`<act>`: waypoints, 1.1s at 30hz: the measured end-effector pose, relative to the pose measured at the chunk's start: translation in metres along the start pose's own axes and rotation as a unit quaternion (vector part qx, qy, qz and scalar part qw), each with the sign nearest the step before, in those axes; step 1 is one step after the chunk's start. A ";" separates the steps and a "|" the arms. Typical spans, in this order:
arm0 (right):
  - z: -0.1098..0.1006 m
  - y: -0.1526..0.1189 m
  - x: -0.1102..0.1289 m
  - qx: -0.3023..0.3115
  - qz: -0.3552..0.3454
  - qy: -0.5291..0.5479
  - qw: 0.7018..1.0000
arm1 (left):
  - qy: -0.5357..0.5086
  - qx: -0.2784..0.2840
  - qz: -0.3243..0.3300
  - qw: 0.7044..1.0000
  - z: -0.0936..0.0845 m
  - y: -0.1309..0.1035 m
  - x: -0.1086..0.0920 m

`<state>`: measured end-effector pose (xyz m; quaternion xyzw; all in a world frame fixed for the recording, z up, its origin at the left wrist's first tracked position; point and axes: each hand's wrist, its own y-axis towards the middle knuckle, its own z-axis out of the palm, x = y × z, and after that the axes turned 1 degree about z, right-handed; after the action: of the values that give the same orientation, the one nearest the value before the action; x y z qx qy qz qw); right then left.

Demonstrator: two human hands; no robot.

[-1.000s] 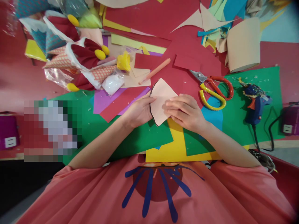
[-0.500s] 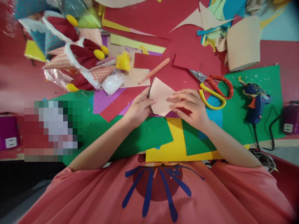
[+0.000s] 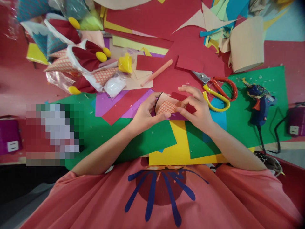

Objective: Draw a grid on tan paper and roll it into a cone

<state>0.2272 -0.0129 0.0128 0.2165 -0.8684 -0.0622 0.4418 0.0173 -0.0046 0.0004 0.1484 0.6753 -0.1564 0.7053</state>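
L hand point(image 3: 149, 111) is gripping the curved pink-and-orange-checked paper piece point(image 3: 166, 107) w/ dark edge; R hand point(image 3: 196, 109) is pinching its tip. Red-and-yellow-handled metal scissors point(image 3: 215, 90) are lying just beside R hand; clear plastic bag point(image 3: 115, 85) is holding white stuff.

Checked piece point(image 3: 167, 107): matt, paper-like | scissors point(image 3: 215, 90): metal blades, glossy handles | glue gun point(image 3: 260, 109): smooth plastic (nozzle end noted rough) | small bag point(image 3: 115, 86): shiny, crinkled plastic

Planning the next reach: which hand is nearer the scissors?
Right. The right hand is just left of the scissors; the left hand is farther left, holding the checked piece.
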 end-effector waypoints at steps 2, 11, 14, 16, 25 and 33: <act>0.000 0.000 -0.001 -0.001 0.015 0.009 1.000 | 0.016 -0.014 -0.002 1.000 0.000 0.000 0.000; 0.005 0.000 -0.004 -0.010 0.091 0.179 0.980 | -0.054 -0.062 -0.003 0.997 0.000 0.006 0.003; 0.006 0.000 -0.003 0.003 0.123 0.214 0.969 | -0.070 -0.064 -0.007 0.995 -0.001 0.006 0.006; 0.007 0.001 -0.003 0.006 0.138 0.252 0.958 | -0.073 -0.068 -0.006 0.995 -0.001 0.006 0.008; 0.008 0.003 -0.004 0.034 0.195 0.318 0.927 | -0.073 -0.033 -0.026 0.996 0.000 0.007 0.003; 0.006 0.005 -0.002 0.016 0.212 0.320 0.923 | -0.067 -0.013 -0.014 0.998 0.000 0.004 0.000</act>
<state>0.2216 -0.0085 0.0093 0.0428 -0.7070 0.1192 0.6958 0.0191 -0.0009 0.0001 0.1186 0.6304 -0.1673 0.7487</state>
